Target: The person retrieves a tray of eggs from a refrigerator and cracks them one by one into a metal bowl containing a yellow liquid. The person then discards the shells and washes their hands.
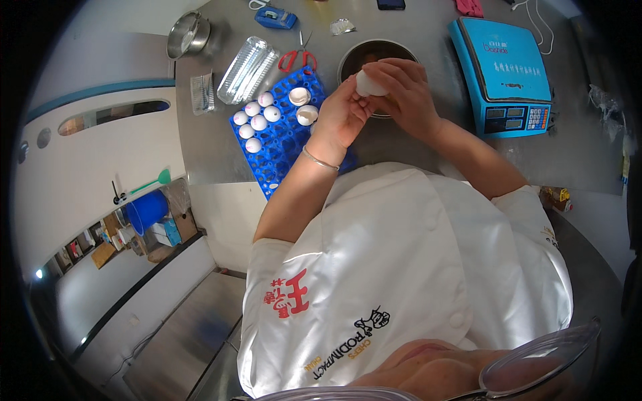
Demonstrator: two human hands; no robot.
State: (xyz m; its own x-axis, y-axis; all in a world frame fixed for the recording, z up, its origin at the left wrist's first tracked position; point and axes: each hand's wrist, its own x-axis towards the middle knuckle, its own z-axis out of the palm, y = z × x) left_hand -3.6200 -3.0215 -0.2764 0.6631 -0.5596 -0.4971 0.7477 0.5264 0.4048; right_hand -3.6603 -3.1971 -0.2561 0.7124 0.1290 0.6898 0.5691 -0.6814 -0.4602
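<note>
Both hands meet above a round metal bowl [346, 64] on the steel table. A white egg [370, 84] is held between them, and I cannot tell whether its shell is cracked. My left hand [343, 113] grips it from the left with thumb and fingertips. From the right, my right hand [407, 100] curls its fingers over it. Something dark orange shows in the bowl, mostly hidden by the hands. By my left forearm lies a blue plastic egg tray [281, 138]. Several whole white eggs [258, 122] sit in its left part, and broken eggshells [307, 115] rest near my left wrist.
Red-handled scissors [298, 59] lie behind the tray, beside foil containers [247, 70]. A blue tape dispenser [276, 18] and a steel pot [188, 35] stand farther back. At the right is a blue digital scale [506, 75], with a white cable [546, 25] behind it.
</note>
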